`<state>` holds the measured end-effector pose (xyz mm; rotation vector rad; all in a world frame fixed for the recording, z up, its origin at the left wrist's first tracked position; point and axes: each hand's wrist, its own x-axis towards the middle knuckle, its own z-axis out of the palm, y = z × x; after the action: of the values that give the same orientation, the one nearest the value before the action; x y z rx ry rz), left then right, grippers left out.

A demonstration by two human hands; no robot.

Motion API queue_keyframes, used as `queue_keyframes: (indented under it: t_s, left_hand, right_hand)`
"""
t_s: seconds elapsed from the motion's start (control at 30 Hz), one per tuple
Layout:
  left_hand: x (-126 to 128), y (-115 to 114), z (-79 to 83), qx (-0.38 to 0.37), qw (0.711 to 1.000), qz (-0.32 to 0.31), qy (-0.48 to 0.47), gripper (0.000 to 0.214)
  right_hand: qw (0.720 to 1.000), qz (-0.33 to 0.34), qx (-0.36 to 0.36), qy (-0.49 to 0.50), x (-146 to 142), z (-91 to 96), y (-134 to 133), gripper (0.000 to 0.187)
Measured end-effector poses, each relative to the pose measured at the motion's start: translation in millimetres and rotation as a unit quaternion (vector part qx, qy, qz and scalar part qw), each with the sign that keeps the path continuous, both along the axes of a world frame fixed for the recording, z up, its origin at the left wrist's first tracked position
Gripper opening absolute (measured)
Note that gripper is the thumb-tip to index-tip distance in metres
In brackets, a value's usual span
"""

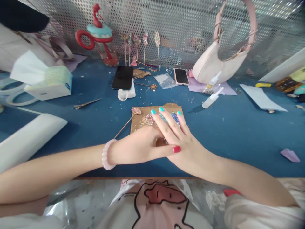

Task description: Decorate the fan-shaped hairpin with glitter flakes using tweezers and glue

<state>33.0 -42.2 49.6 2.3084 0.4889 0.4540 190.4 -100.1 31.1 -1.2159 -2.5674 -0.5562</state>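
My right hand lies palm down with its fingers stretched out, teal nails pointing forward, over a piece of brown cardboard. My left hand, with a pink bead bracelet at the wrist, meets it from the left. Its thumb, with a red nail, is stretched across the back of my right hand; its other fingers are hidden beneath that hand. Loose gold, pink, teal and blue bits are spread on the cardboard, partly covered by my fingers. A thin gold hairpin with a pink jewelled head rests on the cardboard's left edge.
Behind are a black phone, a pink-edged phone and several upright decorated sticks. Tweezers and a tissue box lie left. To the right are a small glue bottle and a handbag.
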Motion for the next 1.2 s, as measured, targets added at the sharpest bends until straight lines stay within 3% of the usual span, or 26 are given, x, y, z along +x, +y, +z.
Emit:
queue_keyframes:
  t_s: [0.13, 0.2, 0.3, 0.37, 0.5, 0.6, 0.77, 1.2]
  left_hand:
    - [-3, 1, -2.8, 0.062, 0.994, -0.020, -0.085, 0.031]
    - [-5, 4, -3.8, 0.155, 0.980, -0.031, -0.118, 0.029]
    - [-8, 9, -4.7, 0.322, 0.936, -0.042, -0.139, 0.028]
    - [-11, 12, -3.8, 0.370, 0.916, -0.027, -0.153, 0.026]
    - [-18, 16, 1.8, 0.309, 0.939, 0.046, -0.146, 0.023]
    - [-20, 22, 6.0, 0.227, 0.958, 0.102, -0.142, 0.026]
    - [-19, 37, 6.4, 0.136, 0.956, 0.180, -0.189, 0.034]
    - [-19, 46, 6.3, 0.088, 0.949, 0.200, -0.227, 0.039]
  right_hand:
    - [1.000, 0.006, 0.020, -0.004, -1, 0.8, -1, 0.040]
    - [1.000, 0.011, 0.022, -0.005, -1, 2.1, -3, 0.037]
    - [1.000, 0.013, 0.022, -0.010, 0, 3.6, -6, 0.035]
    - [1.000, 0.018, 0.024, -0.006, 1, 5.3, -7, 0.027]
    - [0.999, 0.037, 0.018, 0.006, 5, 12.4, -5, 0.006]
    - [0.999, 0.032, 0.002, 0.006, 7, 16.7, -2, 0.009]
    - [0.999, 0.047, 0.010, -0.011, 5, 14.4, -3, 0.010]
    - [0.998, 0.062, 0.008, -0.033, 4, 10.0, -9, 0.003]
